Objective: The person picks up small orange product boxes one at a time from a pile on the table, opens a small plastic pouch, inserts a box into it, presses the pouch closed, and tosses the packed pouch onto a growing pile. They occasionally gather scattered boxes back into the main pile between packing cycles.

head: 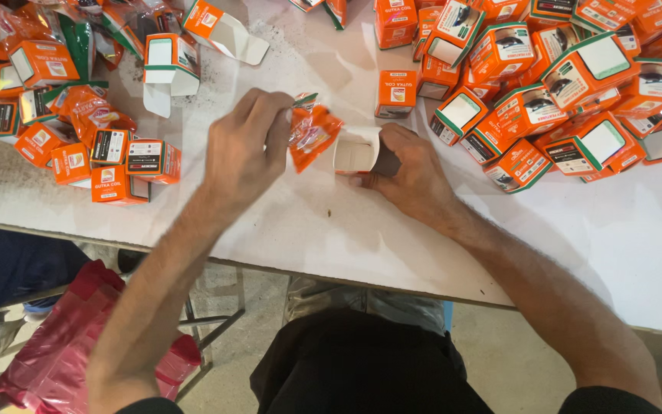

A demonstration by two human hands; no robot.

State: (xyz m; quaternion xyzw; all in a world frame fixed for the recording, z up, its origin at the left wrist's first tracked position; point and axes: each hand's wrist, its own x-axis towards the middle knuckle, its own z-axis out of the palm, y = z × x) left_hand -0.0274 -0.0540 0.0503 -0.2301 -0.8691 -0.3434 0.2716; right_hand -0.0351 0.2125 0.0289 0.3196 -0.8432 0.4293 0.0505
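My left hand (245,146) pinches a small orange plastic packet (312,134) by its top edge, just above the white table (323,222). My right hand (411,165) grips a small open carton (358,152) lying on its side, its white mouth facing left toward the packet. The packet's lower end sits right at the carton's opening, partly against it. Both hands are near the middle of the table, close together.
A heap of closed orange, white and green cartons (568,84) fills the back right. Orange packets and more cartons (78,115) lie at the back left, with open cartons (170,69) behind. A red plastic bag (63,337) lies on the floor to the left.
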